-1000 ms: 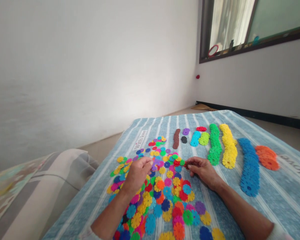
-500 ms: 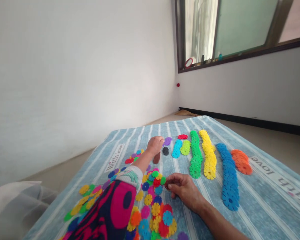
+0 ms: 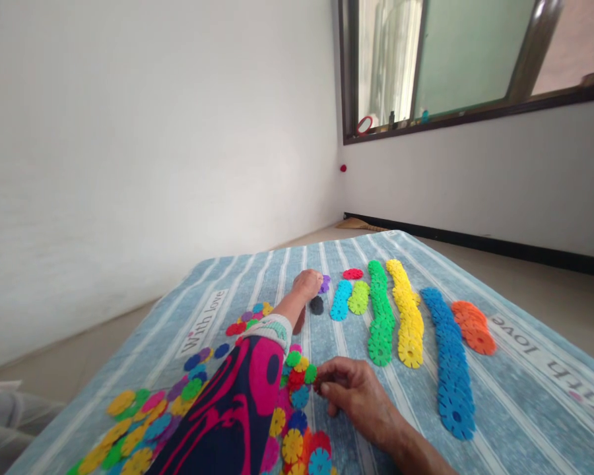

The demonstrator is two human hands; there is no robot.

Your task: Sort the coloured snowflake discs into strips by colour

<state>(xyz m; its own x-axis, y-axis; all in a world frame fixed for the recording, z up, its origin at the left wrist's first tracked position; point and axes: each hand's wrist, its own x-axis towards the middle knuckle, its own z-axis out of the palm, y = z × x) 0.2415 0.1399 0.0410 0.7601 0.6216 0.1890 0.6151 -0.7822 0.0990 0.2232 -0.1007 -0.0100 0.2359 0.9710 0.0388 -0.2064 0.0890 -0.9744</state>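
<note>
My left hand [image 3: 307,284] reaches to the far part of the cloth, fingers closed, against the purple snowflake discs [image 3: 325,284]. Its fingertips partly cover them, and whether it grips one is hidden. Just below its wrist lies a short row of brown discs [image 3: 299,322], partly behind the sleeve, with a black disc [image 3: 317,305] to the right. My right hand [image 3: 356,396] is nearer, thumb and fingers pinched on a dark reddish-brown disc [image 3: 317,384], mostly hidden. Beside those fingertips is a mixed heap of coloured discs [image 3: 292,445], which extends left beneath my left sleeve.
Overlapping rows of green [image 3: 380,316], yellow [image 3: 406,316] and blue discs [image 3: 450,369] run lengthwise. Orange [image 3: 474,328], light blue [image 3: 341,300], lime [image 3: 359,297] and red discs [image 3: 353,274] lie in smaller groups. A striped blue cloth [image 3: 519,402] lies beneath everything.
The view has turned slightly right, so the rows appear further left. My left hand stays by the purple discs and my right hand by the heap, with little visible movement.
</note>
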